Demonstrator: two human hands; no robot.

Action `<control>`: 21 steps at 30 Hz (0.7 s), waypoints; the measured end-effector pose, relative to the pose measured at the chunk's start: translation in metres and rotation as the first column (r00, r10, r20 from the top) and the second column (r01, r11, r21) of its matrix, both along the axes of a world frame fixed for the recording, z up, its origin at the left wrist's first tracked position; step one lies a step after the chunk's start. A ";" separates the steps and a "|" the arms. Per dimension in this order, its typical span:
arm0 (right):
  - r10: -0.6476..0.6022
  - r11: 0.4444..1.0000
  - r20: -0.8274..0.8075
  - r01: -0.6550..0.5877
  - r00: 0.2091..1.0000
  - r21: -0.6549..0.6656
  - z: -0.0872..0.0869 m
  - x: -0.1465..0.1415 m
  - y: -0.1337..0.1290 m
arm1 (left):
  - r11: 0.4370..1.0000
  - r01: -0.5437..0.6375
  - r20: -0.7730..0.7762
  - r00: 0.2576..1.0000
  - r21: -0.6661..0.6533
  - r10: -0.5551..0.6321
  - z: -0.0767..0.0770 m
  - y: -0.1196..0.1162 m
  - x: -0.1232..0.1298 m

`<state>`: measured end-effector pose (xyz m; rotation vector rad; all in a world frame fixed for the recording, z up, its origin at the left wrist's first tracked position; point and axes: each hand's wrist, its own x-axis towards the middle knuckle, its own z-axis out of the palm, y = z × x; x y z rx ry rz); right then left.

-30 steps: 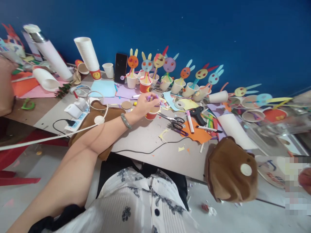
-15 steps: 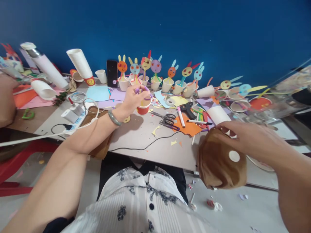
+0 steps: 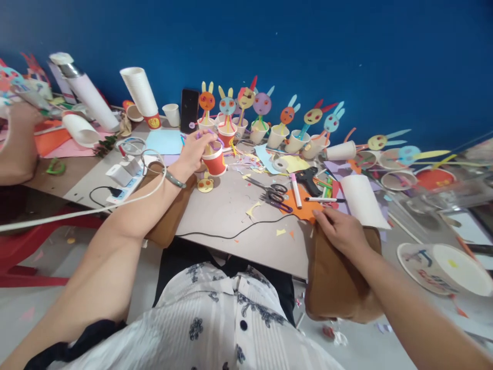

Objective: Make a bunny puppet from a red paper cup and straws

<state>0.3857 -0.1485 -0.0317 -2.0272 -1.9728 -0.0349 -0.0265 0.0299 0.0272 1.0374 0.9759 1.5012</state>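
My left hand point(image 3: 195, 152) is closed in a pinch on a purple pipe cleaner point(image 3: 220, 137) at the rim of a red paper cup point(image 3: 215, 162), which leans slightly. Something yellow stands inside that cup. A yellow paper face point(image 3: 205, 184) lies just below it. Over on the right, my right hand point(image 3: 341, 228) hovers at or rests on the top of a brown padded piece point(image 3: 339, 282). Its fingers are loosely stretched, the tips by the edge of an orange paper sheet point(image 3: 304, 208), and I see nothing held in them.
Scissors point(image 3: 275, 192), a marker point(image 3: 296, 190) and a black glue gun point(image 3: 308, 180) lie mid-table. Rabbit-faced figures in cups line the blue wall. A white paper cup point(image 3: 362, 200) lies sideways. A cable point(image 3: 239, 234) crosses the front; another person's arm point(image 3: 17, 149) is at left.
My right hand has come left and down from beside the white cup to the orange paper's edge. The red cup now leans, with my left hand at its left rim. The view has shifted.
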 end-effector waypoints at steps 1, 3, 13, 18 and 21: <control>0.040 0.999 -0.012 -0.041 0.999 -0.017 0.001 -0.004 0.002 | 1.000 0.003 0.008 1.000 0.005 -0.003 0.000 0.000 0.000; 0.108 0.993 -0.042 -0.109 0.993 -0.037 0.007 -0.012 0.008 | 1.000 0.009 0.014 1.000 0.007 -0.009 0.000 -0.002 0.002; 0.348 0.938 -0.408 -0.308 0.844 0.162 0.022 -0.136 0.074 | 0.978 0.205 -0.191 0.962 0.040 -0.194 0.010 -0.018 0.037; 0.302 0.953 -0.842 -0.150 0.447 0.262 -0.020 -0.193 0.103 | 0.960 0.242 -0.314 0.931 0.141 -0.188 -0.002 -0.030 0.038; 0.300 0.953 -0.846 -0.170 0.440 0.250 -0.039 -0.194 0.105 | 0.950 0.282 -0.313 0.922 0.133 -0.230 -0.011 -0.035 0.036</control>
